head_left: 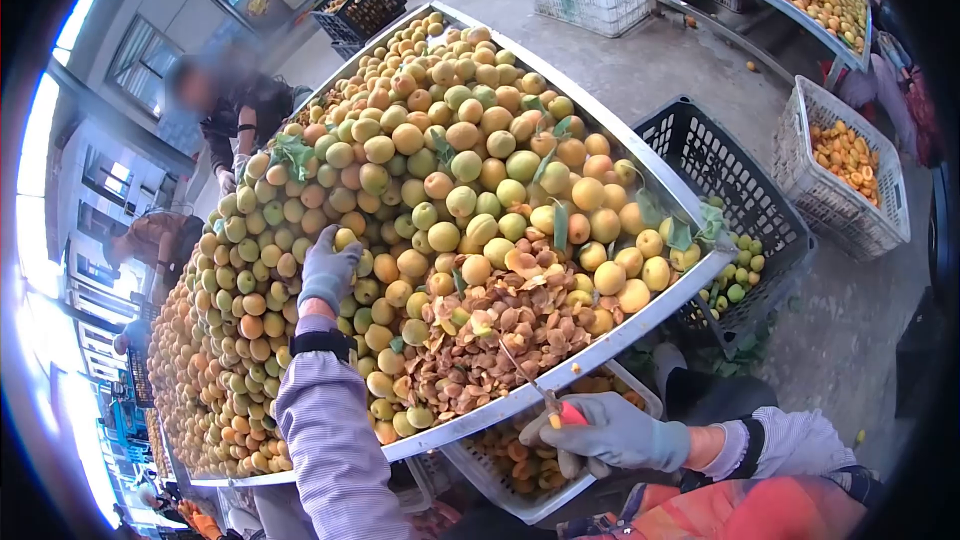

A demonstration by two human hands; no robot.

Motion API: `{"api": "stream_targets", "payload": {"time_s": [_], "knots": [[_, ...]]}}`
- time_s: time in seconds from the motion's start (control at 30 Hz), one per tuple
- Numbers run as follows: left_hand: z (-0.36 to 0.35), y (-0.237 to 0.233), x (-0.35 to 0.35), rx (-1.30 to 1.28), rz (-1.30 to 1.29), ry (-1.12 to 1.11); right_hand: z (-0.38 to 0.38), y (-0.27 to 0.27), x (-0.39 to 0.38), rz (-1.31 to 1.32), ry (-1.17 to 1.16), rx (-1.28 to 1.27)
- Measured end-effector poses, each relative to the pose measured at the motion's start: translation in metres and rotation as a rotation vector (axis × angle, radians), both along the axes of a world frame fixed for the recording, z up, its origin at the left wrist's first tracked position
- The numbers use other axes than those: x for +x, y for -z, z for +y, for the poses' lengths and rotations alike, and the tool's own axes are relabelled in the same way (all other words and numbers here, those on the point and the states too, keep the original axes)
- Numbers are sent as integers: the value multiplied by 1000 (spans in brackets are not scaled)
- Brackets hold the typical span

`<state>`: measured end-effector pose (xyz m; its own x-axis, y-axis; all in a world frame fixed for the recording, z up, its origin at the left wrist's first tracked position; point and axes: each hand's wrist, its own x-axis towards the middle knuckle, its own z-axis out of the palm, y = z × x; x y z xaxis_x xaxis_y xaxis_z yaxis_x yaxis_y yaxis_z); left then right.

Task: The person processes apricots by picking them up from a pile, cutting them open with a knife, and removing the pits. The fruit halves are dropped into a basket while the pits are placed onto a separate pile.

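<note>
A grey glove is worn on the left hand (328, 270) and on the right hand (612, 432). Just behind each glove, a black band (322, 343) is seen. Behind the bands, pale purple striped sleeves (330, 430) are worn. Orange cloth (730, 512) is seen below the right hand.

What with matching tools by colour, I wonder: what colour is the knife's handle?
Red; the knife handle shows in the right hand, head view.
</note>
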<state>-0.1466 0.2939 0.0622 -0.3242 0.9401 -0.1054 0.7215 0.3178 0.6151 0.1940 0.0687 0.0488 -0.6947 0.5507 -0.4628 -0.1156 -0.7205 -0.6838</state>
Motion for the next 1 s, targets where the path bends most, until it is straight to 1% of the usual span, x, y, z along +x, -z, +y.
{"api": "stream_targets", "payload": {"time_s": [0.03, 0.13, 0.17, 0.2, 0.27, 0.3, 0.33, 0.4, 0.47, 0.53, 0.6, 0.63, 0.67, 0.73, 0.8, 0.83, 0.9, 0.97, 1.0], "knots": [[0, -2, 4, -49, 55, -25, 0, 0, 0, -6, 1, -8], [-5, -3, 1, -27, 129, 23, 1, 4, 1, 6, 13, 1], [-9, -1, 0, -5, -80, -40, 0, 4, 2, 17, 10, 9], [-14, 4, -5, -9, -75, -40, 0, 3, 2, 22, 10, 6], [-21, 15, -21, 78, -428, 40, 0, 1, 2, 10, -1, 18], [-27, 12, -19, 131, -352, 147, -1, 1, 2, 13, 7, 12], [-29, 9, -16, 124, -350, 152, -2, 2, 1, 17, 0, 13], [-36, -3, -10, -69, -470, 73, -2, 2, 0, 23, -2, 14], [-39, 2, -15, -96, -497, 100, 0, -1, -1, 19, 2, 23], [-43, 19, -24, 130, -537, 189, -2, 3, -5, 0, 61, -23], [-50, 32, -30, 485, -126, 488, -6, 18, -9, 66, 80, 45], [-53, 19, -19, 421, -483, 287, -8, 22, -9, 78, 110, 74], [-58, -4, -2, 320, -820, 63, -11, 26, -10, 87, 132, 101], [-66, -42, 43, 367, -800, 152, -14, 26, -10, 57, 119, 88], [-65, -67, 76, 309, -783, 378, -16, 30, -12, 47, 103, 102], [-76, -89, 123, 281, -738, 468, -16, 26, -10, 49, 111, 103], [-89, -106, 195, 375, -478, 651, -19, 19, -8, 49, 117, 183], [-88, -115, 254, 199, -548, 837, -21, 22, -10, 57, 109, 185], [-94, -120, 289, 89, -628, 832, -21, 24, -11, 60, 96, 189]]}}
